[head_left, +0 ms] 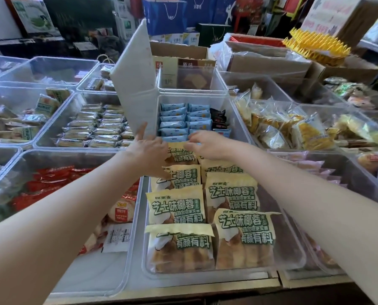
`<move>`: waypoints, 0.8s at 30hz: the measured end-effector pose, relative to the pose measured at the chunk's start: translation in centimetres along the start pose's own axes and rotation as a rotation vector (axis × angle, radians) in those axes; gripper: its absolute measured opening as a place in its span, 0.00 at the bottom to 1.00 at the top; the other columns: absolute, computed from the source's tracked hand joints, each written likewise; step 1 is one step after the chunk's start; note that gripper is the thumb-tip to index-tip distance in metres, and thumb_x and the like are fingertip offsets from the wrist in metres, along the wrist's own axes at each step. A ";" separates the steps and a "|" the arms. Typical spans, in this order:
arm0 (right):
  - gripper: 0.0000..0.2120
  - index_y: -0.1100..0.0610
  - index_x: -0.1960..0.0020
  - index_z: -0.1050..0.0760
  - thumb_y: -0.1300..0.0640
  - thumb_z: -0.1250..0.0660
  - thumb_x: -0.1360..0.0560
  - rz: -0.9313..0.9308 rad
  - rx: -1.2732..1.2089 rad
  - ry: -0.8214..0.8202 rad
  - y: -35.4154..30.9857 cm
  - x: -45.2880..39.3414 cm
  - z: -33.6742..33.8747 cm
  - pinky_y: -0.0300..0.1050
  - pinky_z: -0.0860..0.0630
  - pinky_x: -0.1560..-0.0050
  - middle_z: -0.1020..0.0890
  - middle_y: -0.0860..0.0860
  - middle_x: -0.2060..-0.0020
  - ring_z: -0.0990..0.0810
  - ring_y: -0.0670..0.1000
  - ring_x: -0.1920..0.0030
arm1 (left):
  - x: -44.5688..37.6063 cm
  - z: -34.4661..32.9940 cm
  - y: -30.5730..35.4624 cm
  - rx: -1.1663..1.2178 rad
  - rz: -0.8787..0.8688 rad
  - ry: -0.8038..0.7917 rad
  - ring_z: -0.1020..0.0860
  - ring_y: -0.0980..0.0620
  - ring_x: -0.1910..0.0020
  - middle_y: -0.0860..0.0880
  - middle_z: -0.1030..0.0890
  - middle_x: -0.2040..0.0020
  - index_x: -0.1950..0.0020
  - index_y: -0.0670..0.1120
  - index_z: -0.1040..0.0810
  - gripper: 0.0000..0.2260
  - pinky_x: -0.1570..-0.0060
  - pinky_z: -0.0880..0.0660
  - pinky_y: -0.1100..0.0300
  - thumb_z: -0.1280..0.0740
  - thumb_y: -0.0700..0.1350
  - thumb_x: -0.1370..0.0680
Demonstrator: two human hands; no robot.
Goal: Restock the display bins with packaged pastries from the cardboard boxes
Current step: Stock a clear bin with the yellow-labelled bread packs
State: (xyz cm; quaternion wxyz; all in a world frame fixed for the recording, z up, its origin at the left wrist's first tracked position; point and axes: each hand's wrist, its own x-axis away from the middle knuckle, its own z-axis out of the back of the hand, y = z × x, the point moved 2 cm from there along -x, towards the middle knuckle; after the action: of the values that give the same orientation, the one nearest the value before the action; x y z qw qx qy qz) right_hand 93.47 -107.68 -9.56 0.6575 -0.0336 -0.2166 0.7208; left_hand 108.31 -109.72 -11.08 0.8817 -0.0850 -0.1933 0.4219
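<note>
Head view looks down over a spread of clear plastic display bins, with both bare arms reaching forward into the middle one. That clear bin (293, 258) holds two rows of yellow pastry packs (177, 208) printed with green lettering, standing overlapped from the near wall to the far end. The left hand (149, 154) rests on the farthest pack of the left row, thumb lifted towards a tilted white lid (135, 78) that leans upright just beyond it; its other fingers are hidden behind the palm, so I cannot tell whether they grip the pack or only press on it. The right hand (205, 145) lies at the far end of the right row, fingers curled down and close together over the top edge of the last pack (184, 156) there, seeming to pinch it. Just behind the hands, another bin (227, 100) holds tidy stacks of small blue packets (173, 122) with a few dark ones beside them. To the left, a bin of red wrappers (51, 179) sits beside the pastry bin, and a bin of pale bar-shaped snacks (95, 128) lies beyond it. To the right are bagged yellow breads (293, 128). Open cardboard boxes (269, 62) stand at the back, well apart from the hands.
</note>
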 end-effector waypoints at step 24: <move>0.19 0.54 0.33 0.31 0.52 0.36 0.23 0.084 0.029 0.009 -2.8 4.8 -3.1 0.46 0.29 0.40 0.25 0.52 0.37 0.27 0.53 0.39 | 6.9 -4.5 0.4 1.117 0.208 0.281 0.22 0.46 0.48 0.47 0.29 0.34 0.31 0.48 0.34 0.21 0.49 0.22 0.50 0.38 0.37 0.23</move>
State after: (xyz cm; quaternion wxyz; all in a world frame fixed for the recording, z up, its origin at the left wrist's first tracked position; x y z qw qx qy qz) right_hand 96.42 -102.12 -10.20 0.6280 -0.0366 -0.2016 0.7508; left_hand 113.78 -103.99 -13.41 0.7640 0.3189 0.1866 0.5289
